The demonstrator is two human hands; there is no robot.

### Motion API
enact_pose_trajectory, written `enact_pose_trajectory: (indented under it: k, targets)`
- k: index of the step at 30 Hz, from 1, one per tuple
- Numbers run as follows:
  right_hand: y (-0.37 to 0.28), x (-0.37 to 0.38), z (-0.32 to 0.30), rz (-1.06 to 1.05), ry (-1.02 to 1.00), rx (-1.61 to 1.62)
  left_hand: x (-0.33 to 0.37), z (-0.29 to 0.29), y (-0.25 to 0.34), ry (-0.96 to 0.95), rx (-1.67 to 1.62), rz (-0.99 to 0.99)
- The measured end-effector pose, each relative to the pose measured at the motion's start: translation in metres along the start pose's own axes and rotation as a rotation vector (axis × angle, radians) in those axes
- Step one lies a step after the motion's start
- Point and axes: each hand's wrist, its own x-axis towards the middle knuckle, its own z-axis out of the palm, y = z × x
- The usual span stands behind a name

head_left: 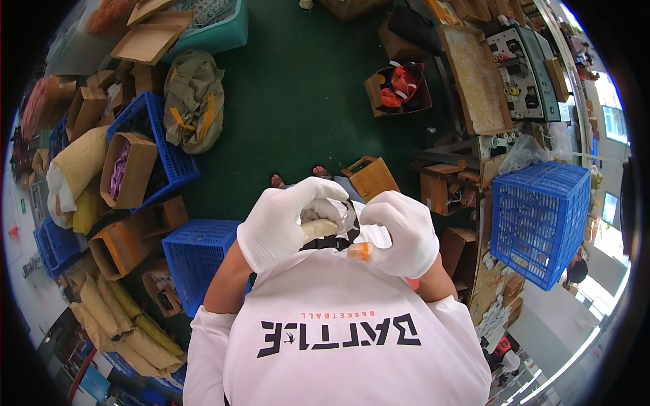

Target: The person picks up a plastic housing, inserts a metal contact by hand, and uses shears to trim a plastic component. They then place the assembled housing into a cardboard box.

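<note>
A black item [355, 233] is seen between the gloved hands, in front of the chest. The left hand's [277, 220] fingers are curled; whether anything is clamped cannot be told. The right hand's [404, 233] thumb and fingers are held apart. The shirt [345, 372] is printed with large black lettering and a smaller red line, both inverted.

1. We are in a factory workshop with a green floor [291, 88].
2. On our right stands a machine [533, 74] with fittings across its pale panel.
3. Around us crowd blue plastic crates [535, 227], cardboard boxes [139, 172] and filled sacks [105, 304].
</note>
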Motion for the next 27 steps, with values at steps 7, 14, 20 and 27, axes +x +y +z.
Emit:
enact_pose_trajectory:
  k: [7,14,20,27]
  targets:
    - [0.013,0.004,0.010,0.038,-0.178,0.110,0.001,0.002,0.000,-0.024,0.023,0.066]
    - [0.029,-0.006,0.018,0.355,-0.269,0.956,0.003,-0.007,0.000,-0.165,-0.101,0.027]
    - [0.034,-0.017,0.031,0.397,0.044,1.402,0.001,-0.018,-0.006,-0.178,-0.238,-0.049]
    - [0.041,-0.016,0.036,0.307,0.051,1.344,0.003,-0.024,-0.009,-0.200,-0.237,-0.098]
